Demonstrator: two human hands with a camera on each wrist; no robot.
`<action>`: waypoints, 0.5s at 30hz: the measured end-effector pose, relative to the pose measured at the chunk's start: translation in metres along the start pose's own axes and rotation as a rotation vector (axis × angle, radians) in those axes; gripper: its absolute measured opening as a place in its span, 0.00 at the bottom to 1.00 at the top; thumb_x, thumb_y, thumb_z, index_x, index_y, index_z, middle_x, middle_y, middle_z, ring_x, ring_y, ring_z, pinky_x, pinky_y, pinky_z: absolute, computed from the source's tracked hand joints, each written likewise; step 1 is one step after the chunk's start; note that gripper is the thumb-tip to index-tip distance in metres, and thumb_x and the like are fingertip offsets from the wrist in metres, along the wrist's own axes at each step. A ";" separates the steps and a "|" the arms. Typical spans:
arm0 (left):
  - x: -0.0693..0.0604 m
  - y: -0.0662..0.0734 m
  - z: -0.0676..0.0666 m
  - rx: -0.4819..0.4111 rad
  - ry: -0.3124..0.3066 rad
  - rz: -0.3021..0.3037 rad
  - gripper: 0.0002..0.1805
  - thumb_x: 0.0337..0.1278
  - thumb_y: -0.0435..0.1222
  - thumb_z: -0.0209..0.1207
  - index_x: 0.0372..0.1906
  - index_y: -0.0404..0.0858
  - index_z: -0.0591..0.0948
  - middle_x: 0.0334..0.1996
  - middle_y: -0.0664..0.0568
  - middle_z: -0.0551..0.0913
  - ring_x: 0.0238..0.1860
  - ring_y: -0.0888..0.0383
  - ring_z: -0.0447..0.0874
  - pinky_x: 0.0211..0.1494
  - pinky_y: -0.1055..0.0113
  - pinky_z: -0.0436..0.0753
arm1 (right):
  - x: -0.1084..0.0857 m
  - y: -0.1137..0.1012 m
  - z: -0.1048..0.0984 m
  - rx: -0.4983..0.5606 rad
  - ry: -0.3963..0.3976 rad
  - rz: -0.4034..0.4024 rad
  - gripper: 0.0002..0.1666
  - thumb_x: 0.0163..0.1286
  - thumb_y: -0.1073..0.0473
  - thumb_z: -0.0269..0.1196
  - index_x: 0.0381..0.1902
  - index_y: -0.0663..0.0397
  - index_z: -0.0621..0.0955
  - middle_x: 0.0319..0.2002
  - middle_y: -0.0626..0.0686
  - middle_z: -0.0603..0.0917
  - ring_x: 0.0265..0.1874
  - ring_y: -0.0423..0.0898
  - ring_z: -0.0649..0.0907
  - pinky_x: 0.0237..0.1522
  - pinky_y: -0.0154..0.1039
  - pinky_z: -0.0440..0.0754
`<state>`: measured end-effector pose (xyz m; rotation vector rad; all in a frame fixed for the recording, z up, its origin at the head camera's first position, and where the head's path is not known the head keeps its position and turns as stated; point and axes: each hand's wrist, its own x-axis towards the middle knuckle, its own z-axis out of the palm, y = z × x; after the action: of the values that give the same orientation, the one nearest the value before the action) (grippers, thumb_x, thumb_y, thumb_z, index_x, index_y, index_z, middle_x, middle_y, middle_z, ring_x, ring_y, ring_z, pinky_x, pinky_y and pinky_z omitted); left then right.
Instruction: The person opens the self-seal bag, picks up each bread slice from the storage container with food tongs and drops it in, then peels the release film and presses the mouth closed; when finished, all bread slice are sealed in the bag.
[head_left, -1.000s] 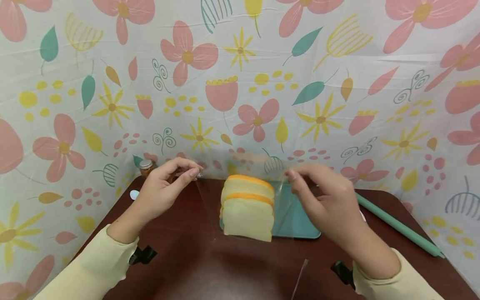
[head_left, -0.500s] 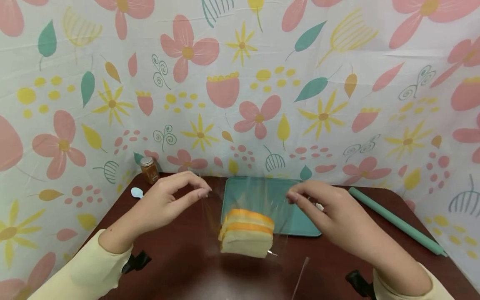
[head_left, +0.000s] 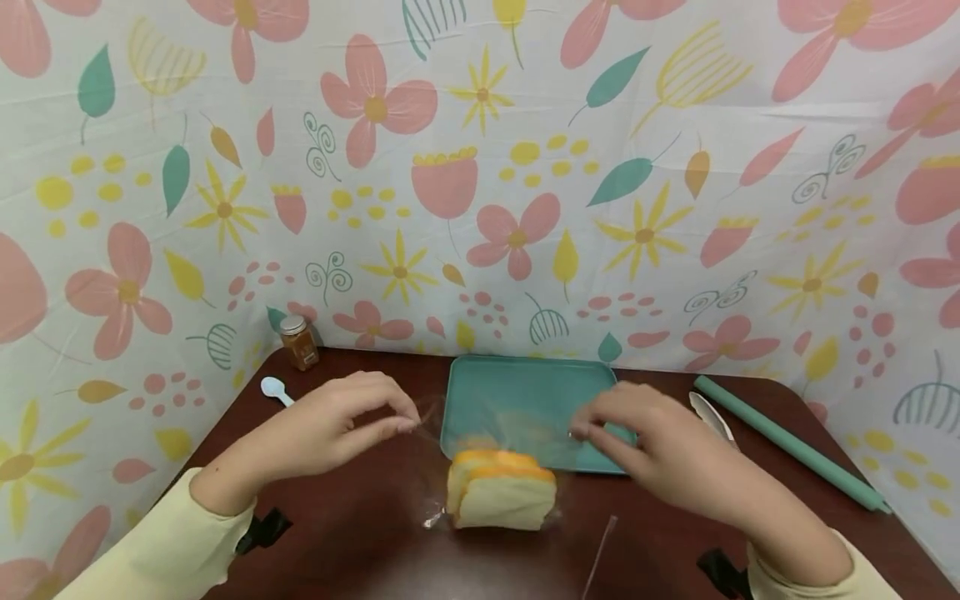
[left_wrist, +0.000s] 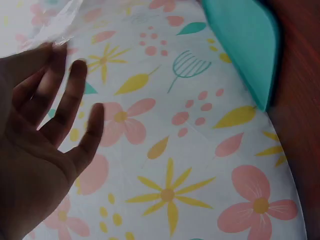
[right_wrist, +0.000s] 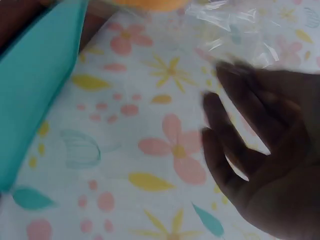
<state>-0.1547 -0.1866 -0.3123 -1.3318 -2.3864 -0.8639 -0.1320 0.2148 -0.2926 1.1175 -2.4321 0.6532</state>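
Observation:
A clear plastic bag hangs between the two hands, with thick slices of bread in its lower part; their crusts are orange. My left hand pinches one upper corner of the bag between thumb and index finger. At the other corner, my right hand pinches the film the same way. In the left wrist view, the left hand has its other fingers loosely bent beside the film. The bread sits low, just above or on the table; which one I cannot tell.
Behind the bag lies a teal tray on the dark table. A lidded jar and a pale blue spoon are at left. A green rod and a whitish oval item lie right. A thin clear strip is in front.
Both hands have come down, and the bagged bread has dropped from in front of the tray towards the near table. The bag's film has slackened and folded.

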 end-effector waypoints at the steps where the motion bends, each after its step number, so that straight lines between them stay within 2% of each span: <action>1: -0.001 0.000 -0.001 -0.006 -0.007 -0.029 0.12 0.75 0.35 0.65 0.50 0.58 0.85 0.46 0.68 0.87 0.49 0.72 0.84 0.52 0.72 0.83 | -0.001 0.001 -0.001 0.014 -0.017 0.029 0.17 0.76 0.61 0.69 0.46 0.24 0.86 0.41 0.27 0.85 0.40 0.27 0.80 0.39 0.30 0.80; 3: -0.001 0.000 -0.003 -0.044 0.025 -0.092 0.14 0.75 0.34 0.65 0.51 0.59 0.84 0.48 0.68 0.87 0.50 0.70 0.85 0.52 0.69 0.86 | 0.000 0.001 -0.005 0.053 0.017 0.079 0.19 0.77 0.63 0.68 0.47 0.24 0.86 0.42 0.29 0.86 0.41 0.29 0.81 0.38 0.31 0.82; 6: -0.001 0.002 -0.006 -0.097 0.079 -0.148 0.15 0.74 0.32 0.65 0.51 0.58 0.84 0.47 0.67 0.88 0.52 0.69 0.87 0.56 0.68 0.86 | 0.001 -0.002 -0.009 0.104 0.068 0.100 0.19 0.78 0.64 0.66 0.47 0.26 0.87 0.42 0.32 0.88 0.41 0.30 0.82 0.39 0.30 0.84; 12: -0.002 0.002 -0.002 -0.151 0.105 -0.208 0.10 0.77 0.33 0.61 0.48 0.54 0.84 0.43 0.63 0.88 0.48 0.66 0.87 0.54 0.68 0.86 | 0.000 -0.006 -0.003 0.171 0.079 0.115 0.16 0.79 0.64 0.64 0.47 0.31 0.88 0.41 0.34 0.88 0.38 0.32 0.82 0.36 0.31 0.81; 15: -0.003 0.001 0.003 -0.160 0.122 -0.245 0.09 0.79 0.34 0.60 0.47 0.55 0.84 0.41 0.63 0.87 0.46 0.64 0.86 0.52 0.67 0.85 | -0.002 -0.004 0.001 0.194 0.077 0.148 0.16 0.80 0.64 0.64 0.47 0.31 0.88 0.42 0.35 0.90 0.40 0.34 0.85 0.41 0.31 0.83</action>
<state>-0.1524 -0.1865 -0.3152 -1.0170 -2.4603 -1.1891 -0.1277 0.2137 -0.2934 0.9691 -2.4425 0.9785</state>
